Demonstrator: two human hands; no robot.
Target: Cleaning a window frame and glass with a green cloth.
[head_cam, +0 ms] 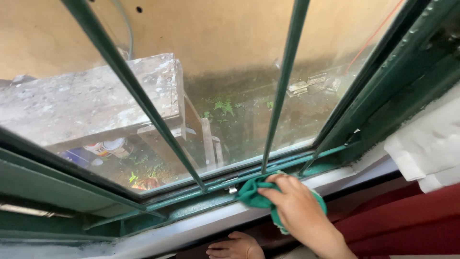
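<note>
A: Where is the cloth (258, 194) seen?
B: It is pressed onto the green window frame (201, 204), under the right hand (294, 204), whose fingers are curled over it.
A: And the left hand (235, 248)?
B: It is laid below, nothing held, fingers loosely bent. Green bars (282, 81) are seen above the right hand, a white sheet (426, 144) to its right.

so the cloth (256, 196) sits on the window frame's bottom rail (201, 204), right hand (299, 206) on top, left hand (235, 248) lower down below the sill (191, 228)
</note>
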